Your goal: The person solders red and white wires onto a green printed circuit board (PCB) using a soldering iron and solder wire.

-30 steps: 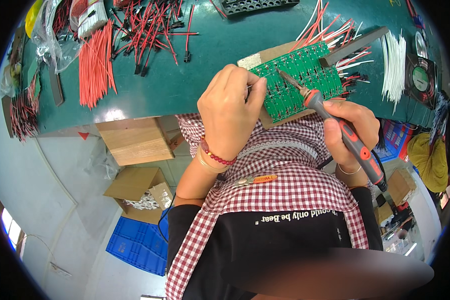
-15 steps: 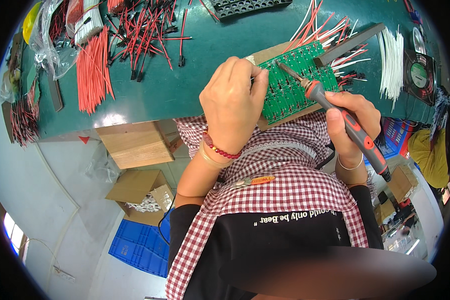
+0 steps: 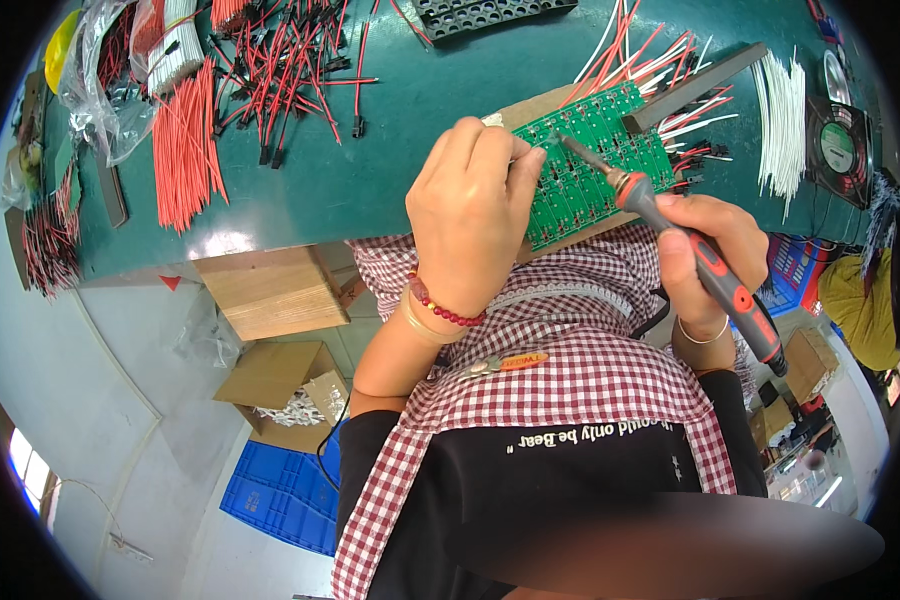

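Note:
My right hand (image 3: 712, 250) grips a grey and red soldering iron (image 3: 695, 245), its handle slanting down to the right. The iron's metal tip points up and left over a green circuit board panel (image 3: 602, 178). A thin wisp of smoke seems to show by the tip; whether the tip touches the board I cannot tell. At the panel's left edge my left hand (image 3: 470, 205) is closed, thumb against fingers. What those fingers pinch, if anything, is hidden. Brown cardboard (image 3: 548, 105) lies beneath the panel, and a dark flat bar (image 3: 698, 88) rests across its upper right corner.
On the green table (image 3: 300, 190), red wires (image 3: 185, 145) and black-ended leads (image 3: 290, 70) lie at the left, white wires (image 3: 782, 125) at the right beside a round fan (image 3: 838, 152). A black perforated tray (image 3: 490, 15) sits at the back. Below are a carton (image 3: 275, 375) and blue crate (image 3: 285, 495).
The soldering iron and my right hand have shifted slightly right and down. My left hand has moved a little to the right, still closed.

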Available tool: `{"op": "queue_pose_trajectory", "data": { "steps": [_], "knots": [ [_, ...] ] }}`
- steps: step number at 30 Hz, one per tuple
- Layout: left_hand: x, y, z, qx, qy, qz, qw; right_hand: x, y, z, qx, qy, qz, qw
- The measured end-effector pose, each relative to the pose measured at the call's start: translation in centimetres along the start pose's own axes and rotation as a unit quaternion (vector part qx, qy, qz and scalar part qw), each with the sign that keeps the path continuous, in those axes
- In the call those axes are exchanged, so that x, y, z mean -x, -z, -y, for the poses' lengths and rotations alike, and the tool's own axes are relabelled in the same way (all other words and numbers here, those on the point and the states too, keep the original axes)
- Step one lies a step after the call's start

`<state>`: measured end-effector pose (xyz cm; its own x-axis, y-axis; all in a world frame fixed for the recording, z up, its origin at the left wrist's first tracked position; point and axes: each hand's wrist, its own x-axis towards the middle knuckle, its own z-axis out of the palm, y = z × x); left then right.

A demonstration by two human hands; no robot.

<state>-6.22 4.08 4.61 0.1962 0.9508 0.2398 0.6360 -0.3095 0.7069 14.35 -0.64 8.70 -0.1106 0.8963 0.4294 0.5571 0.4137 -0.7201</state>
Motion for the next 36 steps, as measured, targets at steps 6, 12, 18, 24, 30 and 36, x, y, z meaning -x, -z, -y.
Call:
{"op": "queue_pose_trajectory", "data": {
  "steps": [6, 12, 18, 24, 30, 36],
  "knots": [
    [-0.3, -0.1, -0.4, 0.034, -0.001, -0.019, 0.999, 0.2, 1.1, 0.2, 0.019, -0.084, -0.027, 0.996],
    [-0.3, -0.7, -0.2, 0.029, -0.017, -0.015, 0.999, 0.2, 0.4, -0.5, -0.008, -0.038, -0.030, 0.999],
    [-0.2, -1.0, -0.3, 0.013, -0.019, 0.004, 1.000, 0.0, 0.6, -0.3, 0.006, -0.042, -0.004, 0.999],
    [-0.5, -0.4, -1.0, 0.000, -0.013, 0.016, 1.000, 0.6, 1.0, -0.4, 0.015, -0.038, -0.051, 0.998],
    [-0.7, -0.5, -0.7, 0.018, -0.010, 0.013, 1.000, 0.5, 1.3, -1.0, 0.000, -0.065, -0.061, 0.996],
    [-1.1, -1.3, -0.8, 0.015, -0.006, 0.008, 1.000, 0.2, 0.9, -1.1, -0.023, -0.071, -0.046, 0.996]
  ]
}}
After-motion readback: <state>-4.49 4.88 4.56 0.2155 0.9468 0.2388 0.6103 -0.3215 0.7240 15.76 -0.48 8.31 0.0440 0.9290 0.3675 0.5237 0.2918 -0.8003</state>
